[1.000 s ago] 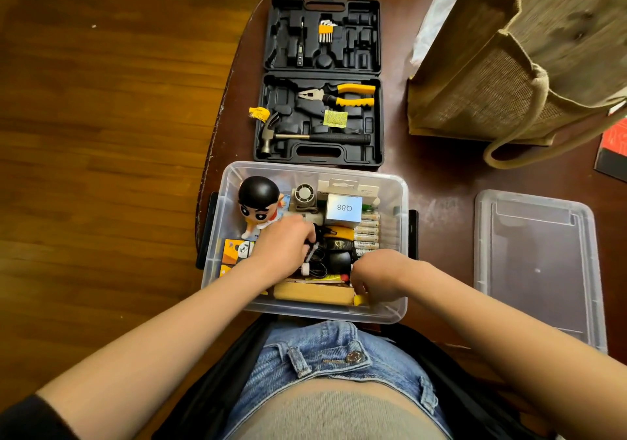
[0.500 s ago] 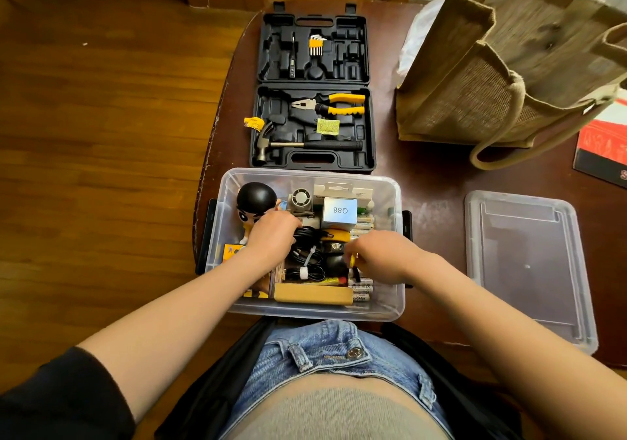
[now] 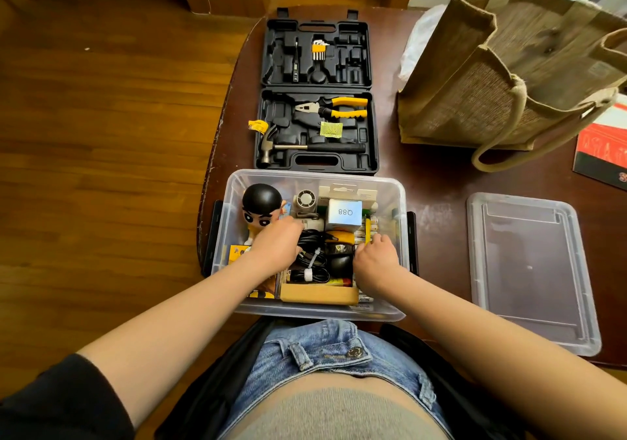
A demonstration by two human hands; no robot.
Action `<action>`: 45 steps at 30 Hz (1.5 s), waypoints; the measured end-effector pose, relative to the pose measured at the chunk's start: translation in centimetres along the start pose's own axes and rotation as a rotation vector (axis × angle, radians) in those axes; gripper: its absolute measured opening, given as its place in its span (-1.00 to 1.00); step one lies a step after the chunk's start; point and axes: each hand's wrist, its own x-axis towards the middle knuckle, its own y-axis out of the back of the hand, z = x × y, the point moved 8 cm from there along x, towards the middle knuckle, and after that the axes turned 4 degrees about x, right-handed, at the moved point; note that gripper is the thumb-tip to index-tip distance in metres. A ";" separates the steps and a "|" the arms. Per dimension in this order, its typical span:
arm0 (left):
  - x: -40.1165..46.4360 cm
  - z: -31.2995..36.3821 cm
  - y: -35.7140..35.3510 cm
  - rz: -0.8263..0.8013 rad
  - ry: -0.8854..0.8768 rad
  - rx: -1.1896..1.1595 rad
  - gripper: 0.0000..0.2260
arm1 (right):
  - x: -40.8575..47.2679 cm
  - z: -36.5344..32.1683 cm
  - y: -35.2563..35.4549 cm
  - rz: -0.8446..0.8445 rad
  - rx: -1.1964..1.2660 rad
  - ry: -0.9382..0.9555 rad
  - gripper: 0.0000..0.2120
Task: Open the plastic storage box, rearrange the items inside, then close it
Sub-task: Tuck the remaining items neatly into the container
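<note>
Clear plastic storage box (image 3: 234, 188) sits open at the near edge of the dark brown wooden surface (image 3: 434, 182), right in front of my lap, and both hands are down inside it. Its clear plastic lid (image 3: 529, 270) lies flat on the surface off to the right, well apart from the box.

Left hand (image 3: 278, 246) is in the left-middle of the box, just beside the black-haired cartoon figurine (image 3: 261, 209) that stands in the far left corner. Its fingers are curled down into the stuff next to the bundle of black cables (image 3: 310, 263), but I honestly can't tell from my view whether they're actually gripping anything. Right hand (image 3: 375, 260) is on the right side, its fingers pinching a thin yellow stick-like thing (image 3: 367, 232) that pokes up by the row of batteries (image 3: 373, 227).

Also packed in there: a small silver-blue box marked Q88 (image 3: 344, 214) toward the far side, a little grey fan (image 3: 305, 198) beside it, and a tan wooden block (image 3: 319, 294) along the near wall.

Beyond the box there's an open black plastic tool case (image 3: 317, 165) with yellow-handled pliers (image 3: 339, 107) and a hammer (image 3: 305, 148) in it. A brown jute tote bag (image 3: 492, 83) stands at the far right.
</note>
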 end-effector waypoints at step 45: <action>-1.6 -0.7 1.4 0.152 -0.008 -0.076 -0.63 | 0.5 0.0 1.8 0.094 0.577 0.039 -0.85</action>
